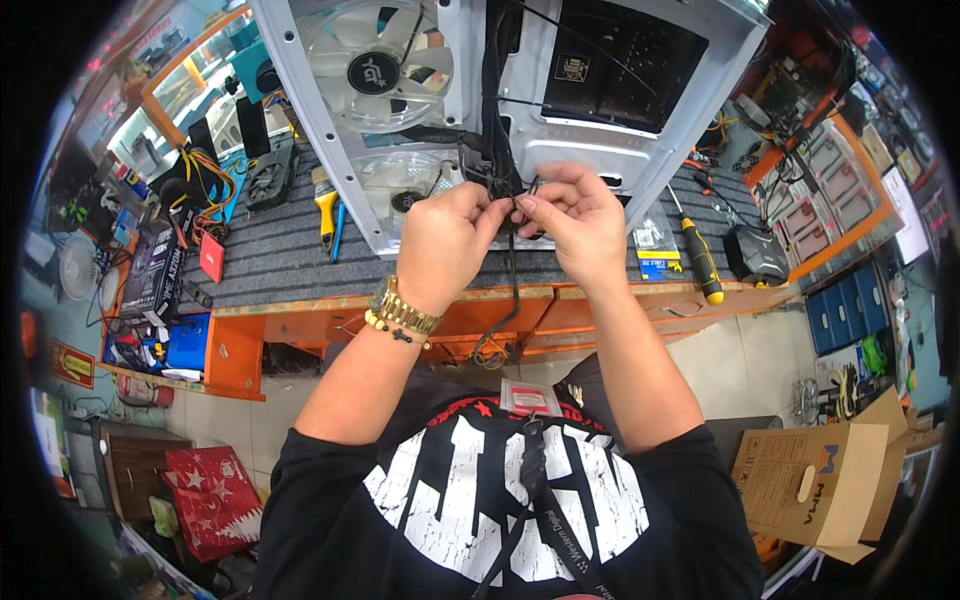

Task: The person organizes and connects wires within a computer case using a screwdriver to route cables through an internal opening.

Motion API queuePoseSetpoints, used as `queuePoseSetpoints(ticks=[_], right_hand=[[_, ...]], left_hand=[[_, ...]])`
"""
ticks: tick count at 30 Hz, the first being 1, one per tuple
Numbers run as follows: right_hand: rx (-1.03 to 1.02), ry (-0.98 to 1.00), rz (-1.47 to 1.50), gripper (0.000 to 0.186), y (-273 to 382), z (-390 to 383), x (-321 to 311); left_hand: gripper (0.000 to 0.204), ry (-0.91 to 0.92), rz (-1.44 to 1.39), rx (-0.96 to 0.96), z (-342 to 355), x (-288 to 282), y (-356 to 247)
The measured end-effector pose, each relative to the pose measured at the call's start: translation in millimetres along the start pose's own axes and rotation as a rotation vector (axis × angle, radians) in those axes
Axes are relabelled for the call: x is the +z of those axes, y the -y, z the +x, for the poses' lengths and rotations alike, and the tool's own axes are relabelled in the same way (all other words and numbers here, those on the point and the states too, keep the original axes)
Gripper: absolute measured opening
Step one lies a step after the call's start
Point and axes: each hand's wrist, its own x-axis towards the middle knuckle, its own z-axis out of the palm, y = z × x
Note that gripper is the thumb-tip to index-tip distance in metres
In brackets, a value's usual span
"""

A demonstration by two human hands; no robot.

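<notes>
A white computer case [590,135] stands on the bench before me with its cable side toward me. Black cables [497,110] run in a bundle down its middle, and thin black ties cross the bundle. At the lower part of this bundle, my left hand [445,240] has thumb and forefinger pinched on a thin black strand. My right hand [580,225] pinches the same spot from the other side, its other fingers curled. The fingertips hide exactly what is gripped. One loose black cable [515,275] hangs below over the bench edge. Clear fans [375,73] sit at the case's left.
A yellow paintbrush [326,208] and a blue pen-like tool [340,228] lie left of the case. To its right are a yellow-black screwdriver [700,260], a small plastic packet [657,250] and a black box [757,252]. An orange drawer [235,350] juts out at left; a cardboard box [810,485] stands lower right.
</notes>
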Motion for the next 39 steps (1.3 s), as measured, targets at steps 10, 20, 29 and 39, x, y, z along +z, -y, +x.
queuePoseSetpoints(ticks=[10,20,29,39], right_hand=[[0.015,-0.026,-0.282,0.02,3.2,1.2,14.9],[-0.189,-0.122,-0.648,0.014,8.4,4.3,26.1],[-0.194,-0.105,-0.768,0.016,17.6,7.3,27.1],[0.024,-0.002,-0.646,0.015,28.5,16.9,23.9]], left_hand=[[0.014,0.01,-0.093,-0.074,-1.4,-1.0,-0.3],[0.012,0.022,-0.072,-0.065,-4.0,-3.5,-7.7],[0.012,-0.035,-0.054,0.054,-7.0,0.8,-5.6],[0.02,0.183,0.002,-0.014,-8.5,-5.9,4.7]])
